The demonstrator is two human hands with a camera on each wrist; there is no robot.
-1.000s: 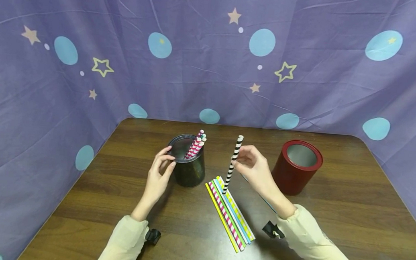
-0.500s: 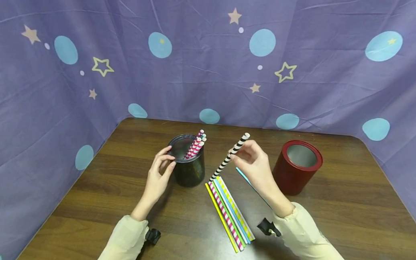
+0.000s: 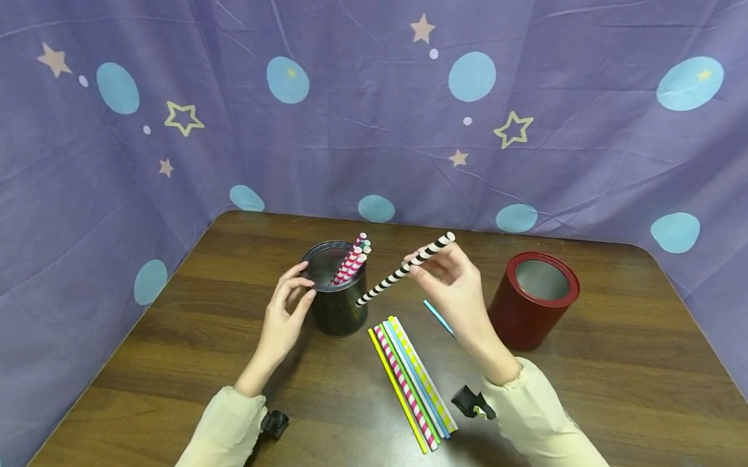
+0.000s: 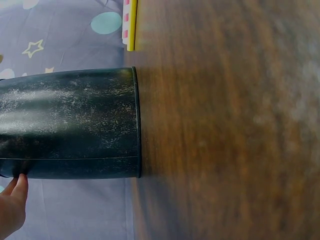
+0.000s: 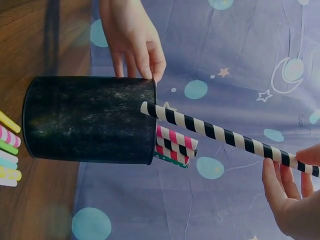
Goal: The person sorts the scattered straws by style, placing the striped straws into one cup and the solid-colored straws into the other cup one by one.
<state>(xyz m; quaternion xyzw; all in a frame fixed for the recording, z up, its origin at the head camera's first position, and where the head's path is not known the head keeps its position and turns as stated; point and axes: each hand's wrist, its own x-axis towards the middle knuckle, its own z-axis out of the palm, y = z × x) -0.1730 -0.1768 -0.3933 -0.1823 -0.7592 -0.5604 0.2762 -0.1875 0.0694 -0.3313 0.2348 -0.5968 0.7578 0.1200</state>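
Note:
Between its thumb and fingers, my right hand pinches a black-and-white striped paper straw, above the table. The straw slants down to the left; its lower end is in front of the dark can, just below the rim. Fingertips of my left hand touch the can's left side near the rim, not wrapped round it. Several striped paper straws stand in the can, leaning right. In the right wrist view, the held straw crosses in front of the can's rim.
A row of coloured straws, yellow, pink-striped, green, blue and yellow-patterned, lies on the wooden table. A single blue straw lies partly under my right arm. An open red can stands at right.
The striped straw has tilted from near upright to a slant, and its lower end has moved left from above the row to the dark can. My left hand has stayed put.

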